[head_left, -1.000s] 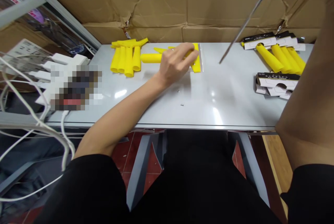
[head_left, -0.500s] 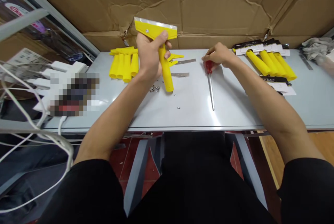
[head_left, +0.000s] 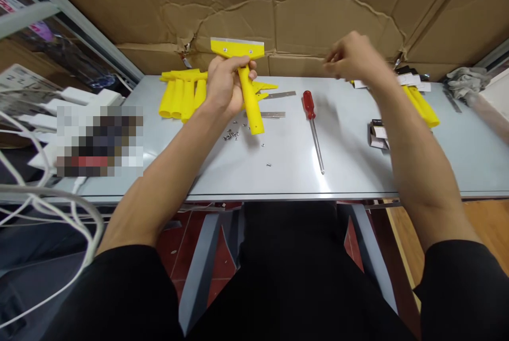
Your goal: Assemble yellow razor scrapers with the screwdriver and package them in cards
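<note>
My left hand (head_left: 226, 81) is closed around the neck of a yellow scraper (head_left: 250, 99), held up over the table. Its wide head, with two screws and a metal blade along the top edge, points away from me. My right hand (head_left: 352, 57) hovers above the back of the table, slightly blurred, its fingers loosely bent and apart with nothing seen in them. Below it, apart from the hand, a screwdriver (head_left: 309, 105) with a red handle lies on the table, tip towards me. Small screws (head_left: 231, 134) are scattered beneath the scraper, near metal blades (head_left: 274, 115).
Several yellow handles (head_left: 170, 99) lie at the left. More yellow scrapers (head_left: 423, 107) and packaging (head_left: 377, 134) sit at the right, partly behind my forearm. A white power strip (head_left: 79, 102) with cables stands far left. A cardboard wall (head_left: 298, 28) closes off the back.
My right hand has let go of the screwdriver and risen up and to the right. My left hand still holds the scraper, now turned so both screws show.
</note>
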Tool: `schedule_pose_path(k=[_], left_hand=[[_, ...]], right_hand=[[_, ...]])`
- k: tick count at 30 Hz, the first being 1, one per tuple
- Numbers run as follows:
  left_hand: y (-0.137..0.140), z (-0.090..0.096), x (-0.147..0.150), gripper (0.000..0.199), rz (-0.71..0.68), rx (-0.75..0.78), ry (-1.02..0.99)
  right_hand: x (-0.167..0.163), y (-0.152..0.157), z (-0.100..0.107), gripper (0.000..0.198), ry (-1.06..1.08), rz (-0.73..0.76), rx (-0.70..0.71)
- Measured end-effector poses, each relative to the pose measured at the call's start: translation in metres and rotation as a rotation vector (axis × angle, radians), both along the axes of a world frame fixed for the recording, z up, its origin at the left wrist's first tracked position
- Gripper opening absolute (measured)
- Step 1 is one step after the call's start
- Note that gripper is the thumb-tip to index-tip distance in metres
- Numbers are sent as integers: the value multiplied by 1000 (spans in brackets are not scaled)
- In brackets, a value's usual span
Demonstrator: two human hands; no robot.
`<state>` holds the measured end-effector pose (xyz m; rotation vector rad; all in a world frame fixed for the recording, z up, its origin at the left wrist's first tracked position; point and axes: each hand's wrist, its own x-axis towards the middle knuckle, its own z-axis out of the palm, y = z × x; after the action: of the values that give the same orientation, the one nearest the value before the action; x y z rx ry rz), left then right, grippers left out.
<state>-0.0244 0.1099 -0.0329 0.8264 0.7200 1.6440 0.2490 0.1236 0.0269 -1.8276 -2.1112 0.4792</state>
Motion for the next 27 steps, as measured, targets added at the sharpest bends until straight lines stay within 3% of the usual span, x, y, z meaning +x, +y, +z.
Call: schedule_pose_path(k=[3,5,9,12,14,18,20,22,24,27], left_hand=[[2,-5,-2,30,-49,10,45],[3,-9,-3,29,-82,-6,75],[1,-13,-1,32,-154,-103,59],[-5,-11,5,33,-185,-157,19],[-11,-7,10,32,-164,-133,68],[-23,5,18,35,-107,-55,128],[-25,9,17,35,-102,-58,94],[-24,11,14,33,-91,-73,68],[-21,10,10,28,-70,-107,83],[-15,7,4,21,-33,-178,107]], right_hand=[[55,-15,30,46,-129,65,-160],[89,-31,33,66,-374,116,-259],[131,-63,4,105,-529,4,-472],[145,-68,-19,100,-561,11,-500],[149,-58,-22,93,-578,50,-483],[143,-31,-3,92,-616,64,-342],[125,-29,11,96,-562,92,-176],[96,-37,19,97,-363,150,51],[62,-51,16,100,-81,216,227],[21,-62,-14,100,140,343,395]])
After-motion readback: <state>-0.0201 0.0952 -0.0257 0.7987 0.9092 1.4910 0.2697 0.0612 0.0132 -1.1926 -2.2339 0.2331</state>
